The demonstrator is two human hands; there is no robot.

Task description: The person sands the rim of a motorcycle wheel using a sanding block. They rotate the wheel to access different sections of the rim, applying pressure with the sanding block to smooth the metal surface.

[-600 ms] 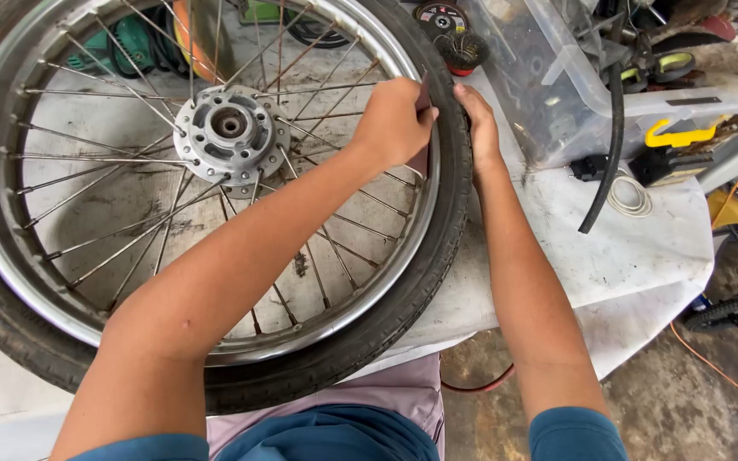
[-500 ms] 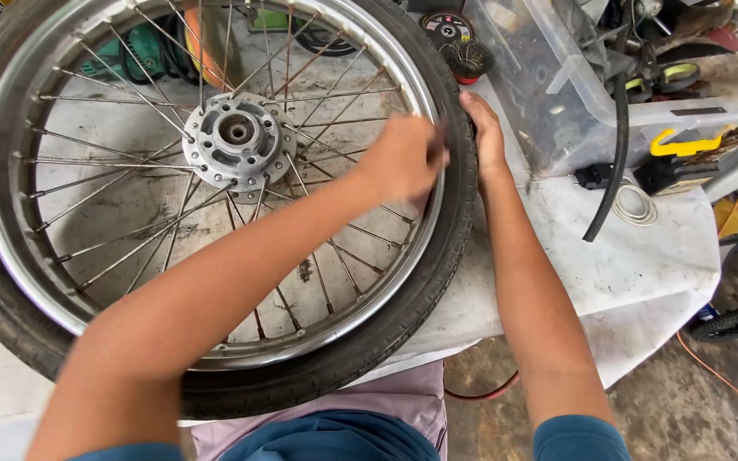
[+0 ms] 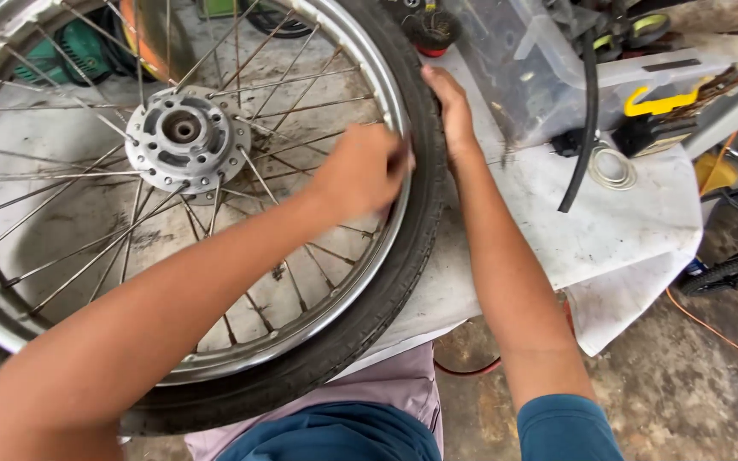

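A spoked wheel with a silver hub (image 3: 183, 128), chrome rim (image 3: 301, 329) and black tyre (image 3: 369, 333) lies flat on a table. My left hand (image 3: 360, 171) reaches across the spokes. It is blurred, with its fingers curled at the tyre's inner edge on the right side of the rim. My right hand (image 3: 450, 107) lies against the outer side of the tyre just beyond, fingers wrapped over the tread.
A white cloth (image 3: 634, 222) covers the table. A clear plastic box (image 3: 523, 77), a black hose (image 3: 587, 128), a yellow-handled tool (image 3: 659, 102) and a wire coil (image 3: 612, 166) lie at the right. An orange cable (image 3: 711, 329) and a small wheel (image 3: 732, 269) sit on the floor.
My left hand has slid a little nearer along the rim's right side and is now blurred by motion. My right hand stays on the tyre.
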